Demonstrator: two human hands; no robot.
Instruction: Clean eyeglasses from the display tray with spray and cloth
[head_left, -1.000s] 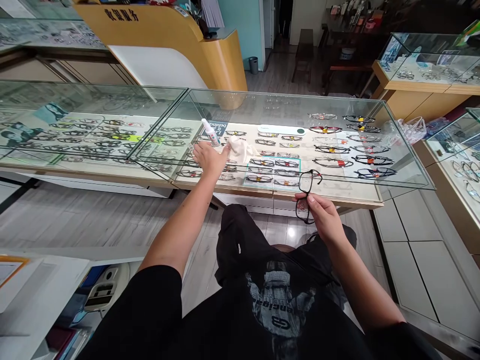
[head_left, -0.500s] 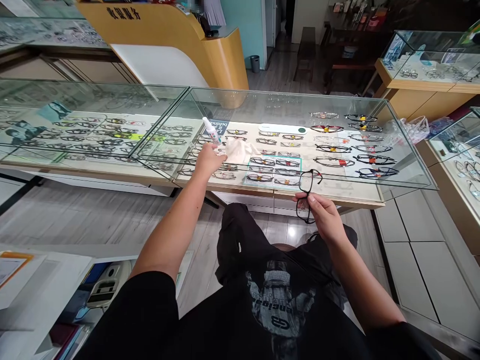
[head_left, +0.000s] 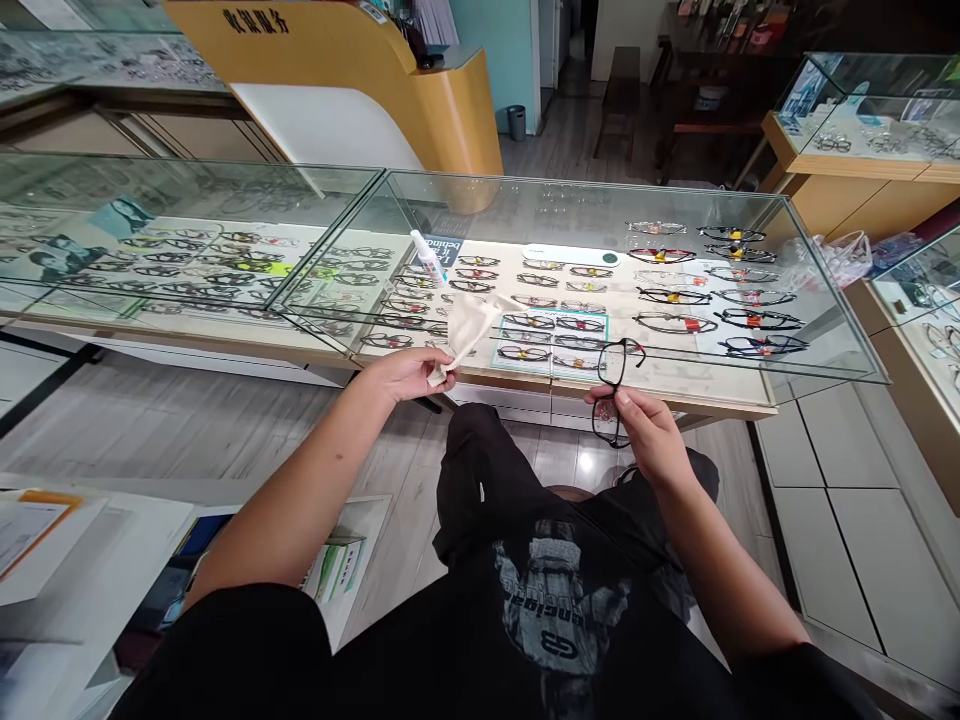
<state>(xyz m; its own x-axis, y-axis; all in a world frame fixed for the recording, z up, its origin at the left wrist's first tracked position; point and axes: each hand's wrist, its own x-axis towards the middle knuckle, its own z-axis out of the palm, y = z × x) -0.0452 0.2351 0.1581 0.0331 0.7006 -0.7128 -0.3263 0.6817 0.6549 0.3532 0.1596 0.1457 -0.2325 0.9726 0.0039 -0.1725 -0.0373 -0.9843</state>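
My left hand (head_left: 415, 374) pinches a corner of a whitish cloth (head_left: 471, 328) at the front edge of the glass display case (head_left: 667, 376). The rest of the cloth trails back over the glass top. Behind it, a white spray bottle (head_left: 428, 258) lies on the glass. On the right, my right hand (head_left: 646, 425) holds a pair of black-framed eyeglasses (head_left: 613, 362) between thumb and fingers. The glasses are turned so that one lens is above the other, with a temple sticking out to the right.
Several rows of eyeglasses (head_left: 679, 297) lie inside the case. Beyond it stands a wooden counter (head_left: 461, 130) with a small bin (head_left: 516, 122) nearby. Crumpled plastic bags (head_left: 836, 262) are at the right. A white shelf unit (head_left: 112, 550) with papers is at the lower left.
My left hand has taken hold of the cloth and drawn it toward me, off the place near the bottle. My right hand and the eyeglasses have barely moved.
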